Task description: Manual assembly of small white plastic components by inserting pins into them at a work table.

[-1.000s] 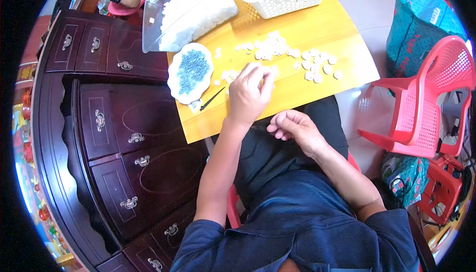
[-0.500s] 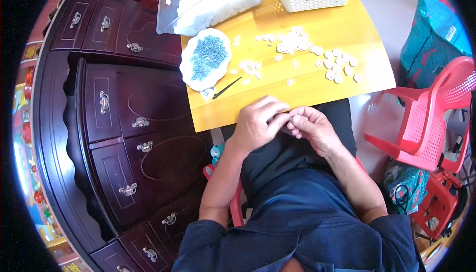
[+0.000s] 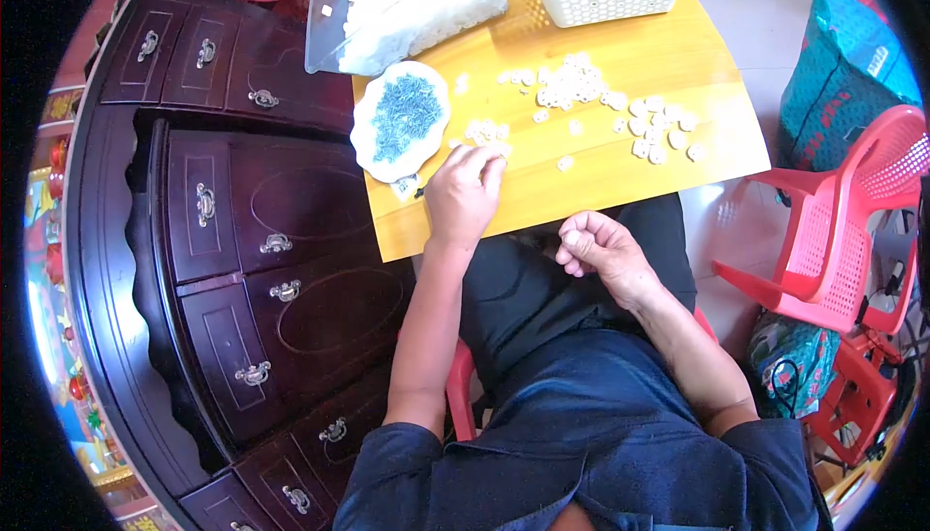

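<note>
small white pieces lie in a loose cluster on the bench, right at the tips of the left fingers; the left hand has just parted from the right hand, which it was meeting over the lap half a second ago, and has reached out to this cluster; that puts the two hands on separate jobs, the left among the pieces, the right apart by the lap, so nothing is being worked between them at this instant, as i judge it; the left fingers are bent and bunched, thumb drawn close to the forefinger with hardly a gap, though i cannot tell whether a piece is pinched there; the right fingers are curled in, thumb laid against the forefinger, and whether they hide anything small i cannot tell; the reach has also covered most of a black stick, its end showing just left of the left fingers; beyond them to the left sits a white dish of blue-grey bits; a larger white heap lies farther out to their right, with scattered white discs beyond it, well apart from both sets of fingers
</note>
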